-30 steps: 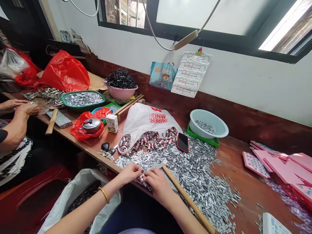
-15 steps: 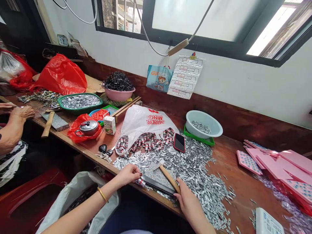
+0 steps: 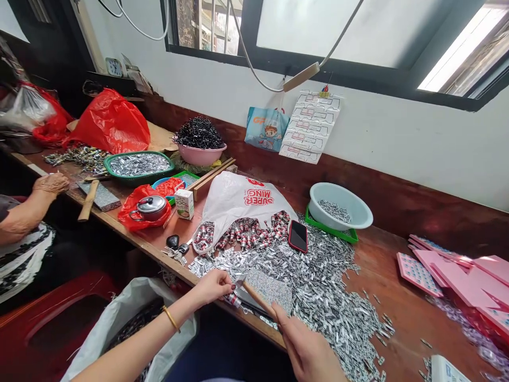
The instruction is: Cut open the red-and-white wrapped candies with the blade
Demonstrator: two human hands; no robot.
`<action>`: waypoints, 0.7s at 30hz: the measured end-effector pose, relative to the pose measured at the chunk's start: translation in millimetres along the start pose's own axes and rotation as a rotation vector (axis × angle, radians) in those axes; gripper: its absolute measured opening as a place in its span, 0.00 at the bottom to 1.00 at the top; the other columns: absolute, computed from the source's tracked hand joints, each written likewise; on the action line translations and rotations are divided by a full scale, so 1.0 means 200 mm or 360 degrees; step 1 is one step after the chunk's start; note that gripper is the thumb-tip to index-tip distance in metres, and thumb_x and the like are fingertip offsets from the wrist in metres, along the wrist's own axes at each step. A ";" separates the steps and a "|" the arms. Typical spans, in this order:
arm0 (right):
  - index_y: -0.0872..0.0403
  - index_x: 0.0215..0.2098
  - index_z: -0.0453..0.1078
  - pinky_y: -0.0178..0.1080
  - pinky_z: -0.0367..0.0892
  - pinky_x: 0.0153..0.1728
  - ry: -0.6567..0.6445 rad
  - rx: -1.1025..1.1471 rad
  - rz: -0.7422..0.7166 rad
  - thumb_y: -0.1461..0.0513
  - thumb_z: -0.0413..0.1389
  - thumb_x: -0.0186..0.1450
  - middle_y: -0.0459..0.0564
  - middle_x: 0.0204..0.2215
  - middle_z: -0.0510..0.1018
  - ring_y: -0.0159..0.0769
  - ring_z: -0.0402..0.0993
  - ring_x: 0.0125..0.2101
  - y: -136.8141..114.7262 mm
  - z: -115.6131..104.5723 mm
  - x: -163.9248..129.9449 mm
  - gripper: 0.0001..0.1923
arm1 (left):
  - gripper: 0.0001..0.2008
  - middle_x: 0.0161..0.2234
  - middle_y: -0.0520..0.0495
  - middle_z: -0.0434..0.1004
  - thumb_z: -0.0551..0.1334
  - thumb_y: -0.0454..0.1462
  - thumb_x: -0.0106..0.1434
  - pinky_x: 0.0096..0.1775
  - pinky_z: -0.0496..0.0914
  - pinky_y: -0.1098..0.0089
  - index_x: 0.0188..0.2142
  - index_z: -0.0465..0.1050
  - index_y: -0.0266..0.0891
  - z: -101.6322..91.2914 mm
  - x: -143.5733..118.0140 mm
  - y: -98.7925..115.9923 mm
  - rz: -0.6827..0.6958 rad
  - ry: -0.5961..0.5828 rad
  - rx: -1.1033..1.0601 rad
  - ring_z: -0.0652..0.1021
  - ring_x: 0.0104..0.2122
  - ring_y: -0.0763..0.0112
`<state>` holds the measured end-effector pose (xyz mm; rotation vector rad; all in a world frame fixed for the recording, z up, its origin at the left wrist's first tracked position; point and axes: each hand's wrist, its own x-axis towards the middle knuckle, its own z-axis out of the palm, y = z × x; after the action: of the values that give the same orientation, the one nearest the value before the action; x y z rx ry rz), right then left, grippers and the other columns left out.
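**Hammer poised over a small piece at the near desk edge**

The left hand pinches a small red-and-silver piece against the speckled slab, fingers closed on it so it lies steady on a hard base. The right hand is wrapped around the wooden hammer, whose head sits just beside the piece. Loose silver strips spread across the desk to the right, within reach.

upside down on the white plastic bag, in red: "super ming". on the small carton by the red bag, green letters, perhaps "coco", too small for certainty. orange letters on the hanging blue bag, unreadable. printed sheets on the wall illegible.
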<state>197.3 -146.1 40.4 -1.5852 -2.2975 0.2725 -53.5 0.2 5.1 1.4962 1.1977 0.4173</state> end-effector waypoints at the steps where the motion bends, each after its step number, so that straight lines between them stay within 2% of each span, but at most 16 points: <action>1: 0.45 0.65 0.48 0.32 0.66 0.22 -0.0020 -0.0026 -0.0024 0.65 0.43 0.67 0.48 0.30 0.77 0.35 0.74 0.22 0.00 0.00 0.00 0.29 | 0.11 0.17 0.56 0.65 0.60 0.43 0.44 0.22 0.62 0.74 0.22 0.66 0.38 0.00 0.00 0.00 -0.0004 -0.0005 -0.0007 0.68 0.19 0.73; 7: 0.45 0.66 0.45 0.32 0.65 0.21 -0.0025 -0.0073 -0.0038 0.67 0.43 0.66 0.47 0.30 0.76 0.35 0.75 0.22 -0.02 0.01 0.00 0.31 | 0.11 0.17 0.57 0.64 0.61 0.43 0.44 0.23 0.64 0.73 0.22 0.66 0.38 0.00 -0.01 0.02 -0.0030 -0.0032 -0.0060 0.68 0.19 0.74; 13: 0.45 0.65 0.48 0.32 0.61 0.18 -0.0098 -0.0217 -0.0014 0.68 0.44 0.65 0.46 0.28 0.76 0.35 0.73 0.19 -0.02 0.03 0.00 0.31 | 0.11 0.18 0.56 0.66 0.60 0.43 0.44 0.26 0.68 0.72 0.23 0.66 0.37 -0.02 -0.03 0.05 -0.0053 -0.0108 -0.0163 0.69 0.21 0.74; 18: 0.46 0.66 0.45 0.33 0.65 0.21 0.0022 -0.0117 -0.0024 0.66 0.43 0.67 0.48 0.29 0.77 0.36 0.75 0.22 -0.04 0.02 0.02 0.30 | 0.11 0.20 0.54 0.70 0.59 0.43 0.44 0.29 0.69 0.70 0.22 0.67 0.37 -0.03 -0.04 0.05 -0.0059 -0.0147 -0.0206 0.71 0.22 0.73; 21: 0.46 0.65 0.47 0.33 0.63 0.19 0.0046 -0.0156 -0.0033 0.67 0.43 0.66 0.47 0.28 0.76 0.36 0.74 0.20 -0.05 0.04 0.02 0.30 | 0.10 0.20 0.54 0.70 0.59 0.42 0.44 0.29 0.69 0.71 0.21 0.68 0.37 -0.03 -0.04 0.05 -0.0045 -0.0132 -0.0207 0.70 0.22 0.73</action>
<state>183.5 -145.4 38.0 -1.5997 -2.3363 0.1324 -56.2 -1.5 18.0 1.3703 1.1044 0.4028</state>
